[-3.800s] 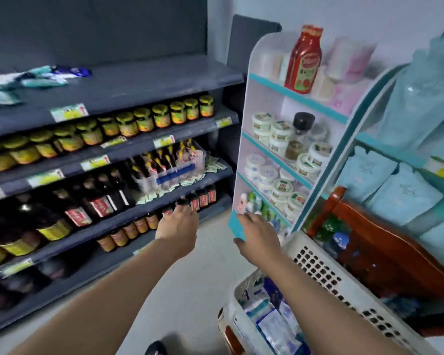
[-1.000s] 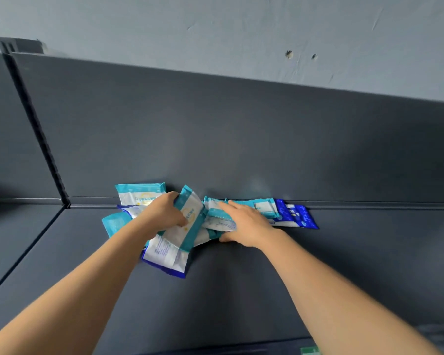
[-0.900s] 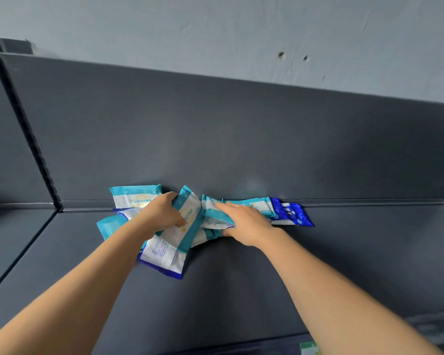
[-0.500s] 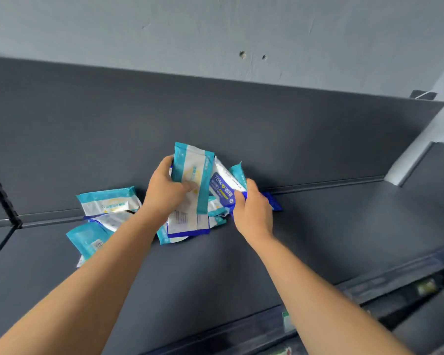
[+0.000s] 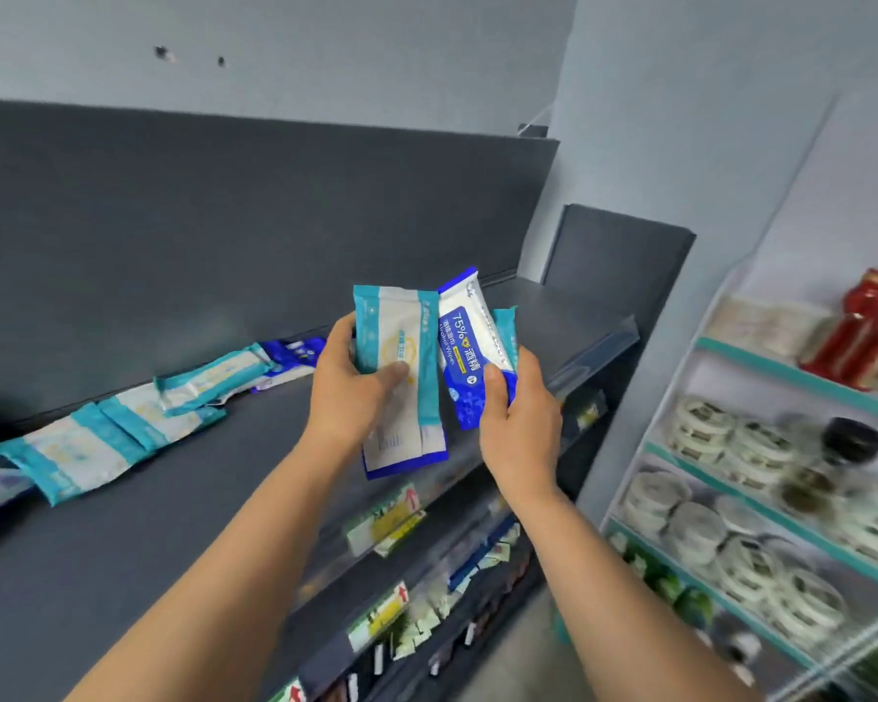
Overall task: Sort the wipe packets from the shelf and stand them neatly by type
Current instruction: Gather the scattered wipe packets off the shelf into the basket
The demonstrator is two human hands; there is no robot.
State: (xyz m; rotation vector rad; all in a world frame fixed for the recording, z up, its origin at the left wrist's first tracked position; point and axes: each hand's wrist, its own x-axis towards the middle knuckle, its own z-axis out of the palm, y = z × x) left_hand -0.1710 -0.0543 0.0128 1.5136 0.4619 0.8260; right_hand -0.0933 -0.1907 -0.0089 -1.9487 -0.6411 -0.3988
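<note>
Both hands hold wipe packets above the shelf [image 5: 163, 509].
Left hand [image 5: 348, 392] grips teal packets [image 5: 401, 377]; right hand [image 5: 520, 418] pinches the blue alcohol-wipe packet [image 5: 465, 347].

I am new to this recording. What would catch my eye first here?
First, the two hands in the centre: the left hand grips a teal packet upright, and the right hand grips a blue packet marked 75% beside it. To their left, more teal packets lie in a loose row on the dark shelf. At far right, a white rack carries round tubs.
</note>
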